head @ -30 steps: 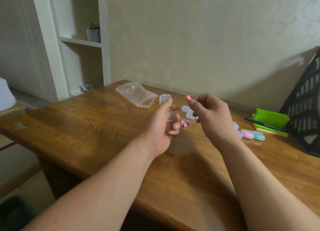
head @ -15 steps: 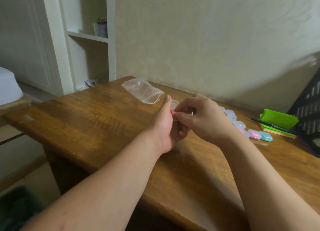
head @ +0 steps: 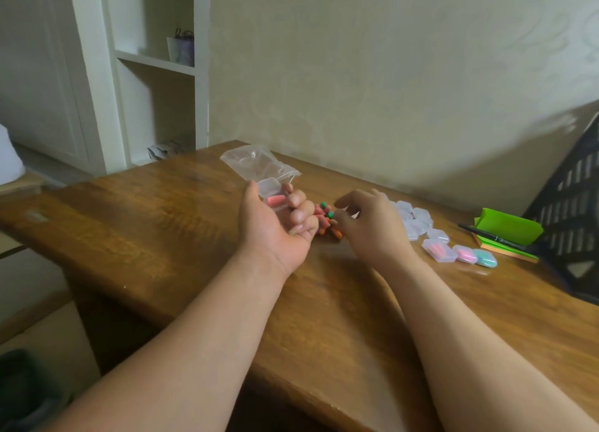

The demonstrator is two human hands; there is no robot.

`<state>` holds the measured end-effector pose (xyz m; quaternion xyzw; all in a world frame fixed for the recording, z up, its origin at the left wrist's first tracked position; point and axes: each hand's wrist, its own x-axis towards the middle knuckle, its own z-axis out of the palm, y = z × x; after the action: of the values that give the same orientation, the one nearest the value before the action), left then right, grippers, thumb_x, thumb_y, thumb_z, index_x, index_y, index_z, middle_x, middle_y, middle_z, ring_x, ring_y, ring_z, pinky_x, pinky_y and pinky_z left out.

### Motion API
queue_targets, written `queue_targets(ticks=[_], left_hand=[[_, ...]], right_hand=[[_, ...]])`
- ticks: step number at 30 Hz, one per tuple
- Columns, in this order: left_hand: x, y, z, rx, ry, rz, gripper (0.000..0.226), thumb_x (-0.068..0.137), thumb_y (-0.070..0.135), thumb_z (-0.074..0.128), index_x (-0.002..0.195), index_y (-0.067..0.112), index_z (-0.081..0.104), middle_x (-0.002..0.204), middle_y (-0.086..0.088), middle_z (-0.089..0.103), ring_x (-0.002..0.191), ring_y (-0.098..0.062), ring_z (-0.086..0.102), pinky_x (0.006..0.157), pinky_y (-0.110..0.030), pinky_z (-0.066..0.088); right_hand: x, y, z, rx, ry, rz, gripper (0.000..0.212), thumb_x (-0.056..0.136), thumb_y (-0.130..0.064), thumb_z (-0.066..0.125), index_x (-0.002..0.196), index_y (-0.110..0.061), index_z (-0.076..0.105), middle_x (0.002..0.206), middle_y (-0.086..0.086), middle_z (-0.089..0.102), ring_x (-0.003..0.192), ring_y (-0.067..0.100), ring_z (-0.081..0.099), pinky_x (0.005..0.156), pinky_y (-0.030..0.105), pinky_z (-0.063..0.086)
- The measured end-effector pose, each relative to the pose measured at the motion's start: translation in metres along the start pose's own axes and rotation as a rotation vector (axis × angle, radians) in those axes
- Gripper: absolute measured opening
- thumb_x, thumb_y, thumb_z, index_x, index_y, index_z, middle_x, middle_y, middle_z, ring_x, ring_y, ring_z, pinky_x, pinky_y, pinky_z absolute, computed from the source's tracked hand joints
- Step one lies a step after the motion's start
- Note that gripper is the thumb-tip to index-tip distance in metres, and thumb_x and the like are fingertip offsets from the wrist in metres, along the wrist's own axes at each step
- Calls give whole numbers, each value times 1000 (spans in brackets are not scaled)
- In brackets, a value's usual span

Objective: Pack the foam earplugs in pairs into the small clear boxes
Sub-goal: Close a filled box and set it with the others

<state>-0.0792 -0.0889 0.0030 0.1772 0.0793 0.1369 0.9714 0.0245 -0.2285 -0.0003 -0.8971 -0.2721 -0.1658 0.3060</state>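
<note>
The left grip point(head: 272, 233) clasps box point(head: 268, 185) with one plug point(head: 276, 200); right grip point(head: 372, 227), empty, should pinch pink from pile point(head: 322, 219) at nine o'clock.

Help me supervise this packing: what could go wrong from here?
The open box in the left hand holds one pink earplug with its lid up; a tilt could spill it. The right hand reaches at a mixed-colour pile of loose earplugs, so it may grab a mismatched one or scatter the others.

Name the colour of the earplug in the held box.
The earplug in the box is pink; head view.
</note>
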Motion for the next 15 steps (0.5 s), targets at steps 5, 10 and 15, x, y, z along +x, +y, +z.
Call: queue_targets(ticks=[5,10,15], left_hand=[[-3,-1,1,2,-5,-8,66,110,66,31,80,14,59,66,-2,49,48,-14,38,43,-24,23],[-4,-2,3,45,-4,-31,63,110,65,32,83,14,58,66,-3,48,48,-14,38,42,-24,24],[-5,-3,3,71,-19,-52,63,110,64,33,81,14,58,67,-3,48,47,-15,39,41,-24,24]], right_hand=[[-4,-8,11,-123,-56,-69,18,97,-42,71,108,-29,76,106,-6,57,94,18,61,75,37,53],[-6,-13,14,-207,-56,-86,16,100,-32,64,109,-23,75,107,-1,58,96,22,61,74,37,52],[-8,-14,16,-235,-49,-62,13,100,-28,62,104,-20,71,103,0,61,94,23,62,76,40,56]])
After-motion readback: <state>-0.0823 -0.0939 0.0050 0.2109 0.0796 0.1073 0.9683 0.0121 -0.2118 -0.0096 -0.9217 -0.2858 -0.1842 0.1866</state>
